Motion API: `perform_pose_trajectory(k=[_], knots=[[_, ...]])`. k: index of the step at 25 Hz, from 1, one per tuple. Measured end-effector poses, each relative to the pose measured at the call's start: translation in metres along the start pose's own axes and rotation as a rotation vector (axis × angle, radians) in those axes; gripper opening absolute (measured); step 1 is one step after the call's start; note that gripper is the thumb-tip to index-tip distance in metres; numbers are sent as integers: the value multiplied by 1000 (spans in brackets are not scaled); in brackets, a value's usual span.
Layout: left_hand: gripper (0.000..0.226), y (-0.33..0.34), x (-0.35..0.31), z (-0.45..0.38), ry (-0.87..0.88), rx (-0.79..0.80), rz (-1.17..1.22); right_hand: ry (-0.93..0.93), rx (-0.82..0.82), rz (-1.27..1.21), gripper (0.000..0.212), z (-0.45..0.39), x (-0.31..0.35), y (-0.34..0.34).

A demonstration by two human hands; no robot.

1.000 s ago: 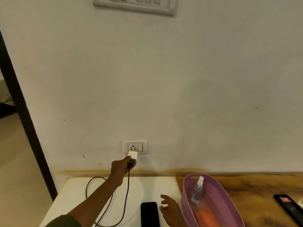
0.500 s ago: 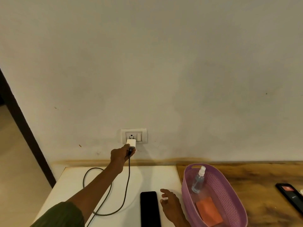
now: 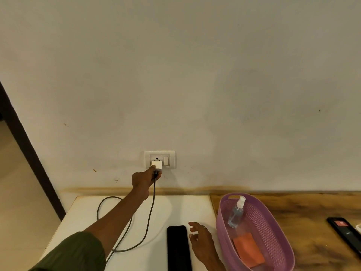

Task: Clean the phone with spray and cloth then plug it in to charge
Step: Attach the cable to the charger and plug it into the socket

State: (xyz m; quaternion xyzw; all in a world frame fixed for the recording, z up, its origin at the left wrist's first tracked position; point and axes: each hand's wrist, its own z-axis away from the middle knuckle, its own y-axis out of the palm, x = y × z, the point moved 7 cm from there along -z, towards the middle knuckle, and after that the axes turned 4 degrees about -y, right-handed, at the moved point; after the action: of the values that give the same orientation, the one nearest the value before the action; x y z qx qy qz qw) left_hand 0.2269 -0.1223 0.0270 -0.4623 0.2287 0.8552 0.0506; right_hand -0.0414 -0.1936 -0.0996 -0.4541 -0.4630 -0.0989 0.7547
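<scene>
My left hand (image 3: 143, 178) reaches to the wall and grips the white charger adapter (image 3: 156, 165), which is pressed against the wall socket (image 3: 159, 159). A dark cable (image 3: 150, 210) runs down from the adapter and loops over the white table (image 3: 82, 216). The black phone (image 3: 178, 247) lies face up on that table near the bottom edge. My right hand (image 3: 201, 241) rests beside the phone on its right, fingers apart, holding nothing. The clear spray bottle (image 3: 236, 212) and an orange cloth (image 3: 249, 251) lie in the purple basket (image 3: 281, 243).
A wooden table (image 3: 312, 208) adjoins the white one on the right; the basket sits across the seam. A black device with a red label (image 3: 345, 231) lies at the far right edge. A dark door frame (image 3: 29, 163) runs down the left.
My left hand has lifted the adapter up onto the socket's lower holes. The view has tilted down, so the upper switch panel has left the frame. My right hand has stayed by the phone.
</scene>
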Motion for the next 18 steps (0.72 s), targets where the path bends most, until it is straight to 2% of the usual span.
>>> perform_pose_trajectory(k=[3, 8, 14, 16, 18], knots=[[28, -1, 4, -5, 15, -60, -17, 0, -12, 4, 42, -1, -2, 2], [38, 2, 4, -13, 26, -137, -18, -5, -12, 12, 42, -1, -6, 2], [44, 1, -9, -4, -39, 29, -45, 10, -16, 19, 40, 10, -1, 0], [39, 3, -16, 7, 8, 64, -205, 18, 0, 28, 39, 18, 3, 0], [32, -3, -27, 29, 238, 3, -542, 26, 12, 67, 40, 26, 9, -1]])
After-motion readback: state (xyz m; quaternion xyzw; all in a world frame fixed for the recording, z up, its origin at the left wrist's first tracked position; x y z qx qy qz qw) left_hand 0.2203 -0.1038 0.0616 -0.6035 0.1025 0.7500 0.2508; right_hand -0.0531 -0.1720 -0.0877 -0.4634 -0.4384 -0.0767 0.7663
